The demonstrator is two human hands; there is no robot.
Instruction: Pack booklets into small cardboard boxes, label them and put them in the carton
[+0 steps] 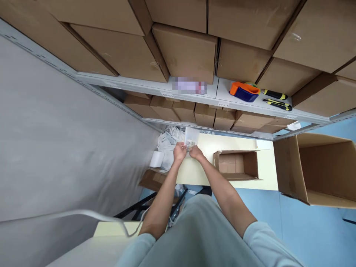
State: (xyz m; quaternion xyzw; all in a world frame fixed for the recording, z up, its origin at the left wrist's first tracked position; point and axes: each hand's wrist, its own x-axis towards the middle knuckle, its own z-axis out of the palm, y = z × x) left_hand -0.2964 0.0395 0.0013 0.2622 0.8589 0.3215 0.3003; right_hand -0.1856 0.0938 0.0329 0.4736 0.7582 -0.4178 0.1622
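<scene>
A clear plastic bag (191,134) with small pieces at its lower end is held up over the left part of the pale yellow table (194,172). My left hand (180,151) pinches the bag's left side, fingers closed. On its lower right, my right hand (196,152) is closed on the same bag. What the small pieces are is too small to tell. To the right of my hands an open cardboard box (250,165) sits on the table. Left of the bag lies a heap of crumpled white material (169,142).
Shelves of cardboard boxes (186,52) rise beyond the table. A tape dispenser (244,91) and utility knives (276,104) lie on the shelf edge. A white roll (157,159) is at left. A large open carton (325,170) stands at right; a grey wall (69,141) borders the left.
</scene>
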